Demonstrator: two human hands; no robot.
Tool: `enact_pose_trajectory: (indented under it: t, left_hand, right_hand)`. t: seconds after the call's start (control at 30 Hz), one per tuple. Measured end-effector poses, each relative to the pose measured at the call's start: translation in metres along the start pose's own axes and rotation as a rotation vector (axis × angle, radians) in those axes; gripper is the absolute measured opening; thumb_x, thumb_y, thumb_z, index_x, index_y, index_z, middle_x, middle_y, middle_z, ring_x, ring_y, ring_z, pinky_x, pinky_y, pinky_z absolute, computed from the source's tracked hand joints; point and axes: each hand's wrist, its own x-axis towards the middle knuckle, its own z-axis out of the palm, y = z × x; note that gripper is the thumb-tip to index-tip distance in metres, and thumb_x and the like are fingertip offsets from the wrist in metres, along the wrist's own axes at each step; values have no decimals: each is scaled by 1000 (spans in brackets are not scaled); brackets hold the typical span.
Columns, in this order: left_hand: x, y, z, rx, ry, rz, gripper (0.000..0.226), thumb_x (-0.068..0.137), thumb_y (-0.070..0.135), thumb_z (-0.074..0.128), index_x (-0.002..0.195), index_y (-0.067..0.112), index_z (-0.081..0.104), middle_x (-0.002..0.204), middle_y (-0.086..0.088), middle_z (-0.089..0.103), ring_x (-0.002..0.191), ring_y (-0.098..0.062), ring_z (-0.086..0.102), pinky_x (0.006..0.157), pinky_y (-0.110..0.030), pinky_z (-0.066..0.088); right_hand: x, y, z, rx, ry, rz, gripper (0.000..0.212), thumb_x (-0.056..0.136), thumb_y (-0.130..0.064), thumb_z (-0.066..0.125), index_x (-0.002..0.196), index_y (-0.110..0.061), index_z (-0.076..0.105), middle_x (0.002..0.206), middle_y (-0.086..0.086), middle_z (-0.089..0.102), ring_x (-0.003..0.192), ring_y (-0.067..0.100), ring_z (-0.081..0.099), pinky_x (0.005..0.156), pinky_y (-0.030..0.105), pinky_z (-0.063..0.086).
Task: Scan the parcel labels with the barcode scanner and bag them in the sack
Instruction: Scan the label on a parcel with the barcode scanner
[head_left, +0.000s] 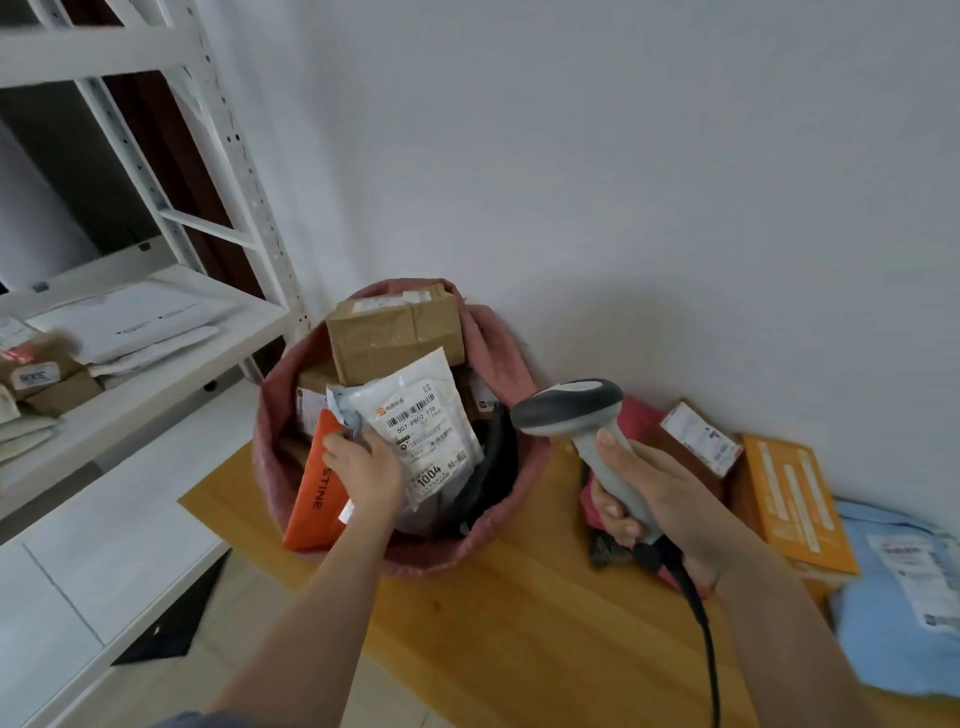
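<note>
Wall: a plain pale wall (623, 156) is filling the background, meeting a wooden surface (519, 623) along its lower edge.
Shelving: a white metal rack (156, 332) is standing at the left, its shelf carrying flat pale mailers and small brown packets.
Sack: a pink woven sack (498, 343) is sitting open on the wooden surface against the wall, its mouth facing up and packed with parcels.
Box: a brown cardboard box (395, 332) is lying at the back of the sack mouth.
Blue parcel: a light blue bag (893, 623) with a white label is lying at the far right edge.
Orange envelope: a flat orange mailer (800, 499) is resting beside the wall, near a small labelled carton (701, 439).
Orange parcel: an orange packet (317, 493) is standing on edge inside the sack's left side.
White parcel: a white poly mailer (431, 431) is tilting over the sack mouth, long axis running from upper right to lower left, label facing the camera.
Scanner: a grey barcode scanner (571, 408) is standing handle-down, head pointing left toward the white parcel, black cable trailing down.
Right hand: the right hand (660, 504) is wrapping its fingers round the scanner handle.
Left hand: the left hand (363, 467) is pinching the white parcel's lower left corner.
</note>
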Motion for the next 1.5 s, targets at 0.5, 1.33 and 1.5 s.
enact_pose_trajectory:
  t: [0.5, 1.33, 1.5]
  left_hand:
    - [12, 0, 31, 516, -214, 587, 81, 82, 29, 73, 146, 18, 25, 146, -16, 35, 141, -36, 19, 115, -58, 6]
    - [-14, -19, 41, 842, -174, 879, 72, 76, 40, 78, 139, 20, 51, 140, -24, 38, 134, -48, 31, 108, -71, 2]
    - [-36, -19, 44, 764, -125, 905, 51, 78, 20, 75, 125, 9, 57, 129, -24, 47, 127, -43, 37, 109, -70, 16]
  right_hand:
    - [9, 7, 11, 45, 188, 46, 27, 87, -58, 59, 86, -33, 69, 63, 1, 45, 47, 12, 38, 46, 23, 37]
    - [-9, 12, -25, 107, 296, 59, 49, 73, -65, 67, 97, -23, 61, 62, 1, 47, 46, 11, 38, 44, 19, 37]
    - [-10, 19, -47, 116, 268, 68, 56, 81, -61, 62, 111, -14, 57, 61, 0, 46, 45, 10, 37, 44, 18, 37]
